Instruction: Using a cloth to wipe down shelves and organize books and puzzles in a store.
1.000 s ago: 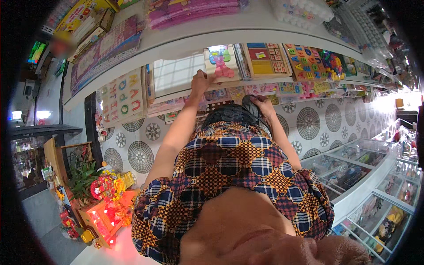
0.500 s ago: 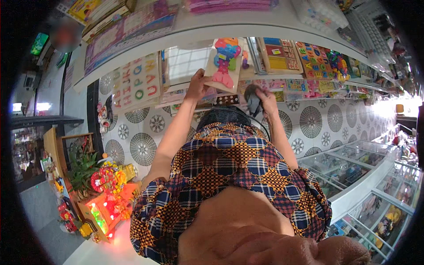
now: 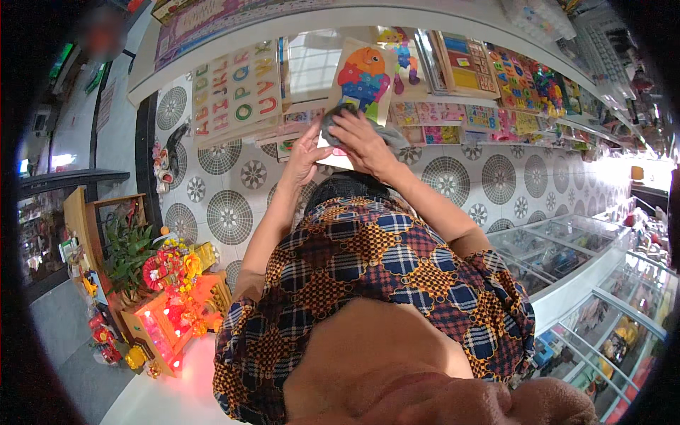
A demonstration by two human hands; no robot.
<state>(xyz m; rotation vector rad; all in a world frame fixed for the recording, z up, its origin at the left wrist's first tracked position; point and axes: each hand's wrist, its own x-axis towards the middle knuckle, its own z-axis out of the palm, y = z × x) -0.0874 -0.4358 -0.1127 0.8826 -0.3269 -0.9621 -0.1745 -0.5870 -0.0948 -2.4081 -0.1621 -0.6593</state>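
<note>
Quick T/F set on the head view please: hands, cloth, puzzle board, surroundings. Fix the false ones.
1. The right hand holds a grey cloth over the colourful puzzle board. True.
2. The left hand hangs clear of the board. False: it holds the board at its lower left edge.
3. A letter board lies left of the puzzle board. True.
4. The green plant is at the picture's right. False: it is at the left.
5. The cloth hides the whole board. False: its upper part shows.

A shop is seen. Letter boards (image 3: 237,92) are racked below the white shelf's (image 3: 425,14) front edge; goods (image 3: 618,346) are displayed in glass cases (image 3: 570,297).
</note>
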